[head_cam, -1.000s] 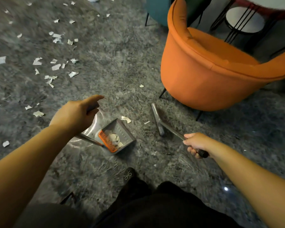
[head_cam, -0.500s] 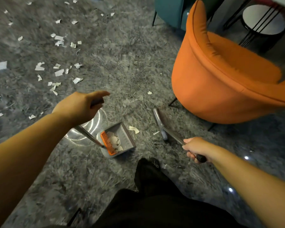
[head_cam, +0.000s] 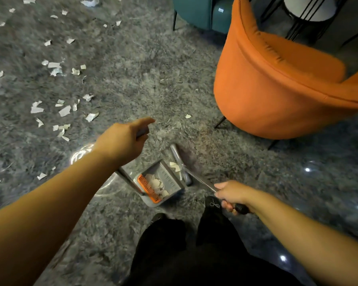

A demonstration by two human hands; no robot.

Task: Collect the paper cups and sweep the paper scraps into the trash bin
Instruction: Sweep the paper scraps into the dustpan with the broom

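Note:
My left hand (head_cam: 122,141) grips the top of the long dustpan handle, index finger stretched forward. The grey dustpan (head_cam: 161,183) with an orange comb edge lies on the grey shag carpet and holds several paper scraps. My right hand (head_cam: 229,195) grips the black end of the broom handle. The grey broom head (head_cam: 181,162) sits right at the pan's mouth with a paper scrap (head_cam: 175,166) against it. Many white scraps (head_cam: 64,110) litter the carpet to the left. One scrap (head_cam: 187,116) lies near the chair. No paper cup is visible.
An orange armchair (head_cam: 277,89) stands close on the right, its dark legs on the carpet. A teal seat (head_cam: 201,11) and a black wire side table (head_cam: 310,13) are behind it. A clear round object (head_cam: 85,155) lies under my left arm. My dark-trousered legs (head_cam: 194,244) are below.
The broom head has moved left, up to the dustpan's mouth, pushing the scrap with it. The view has shifted left and forward; both hands keep their grips.

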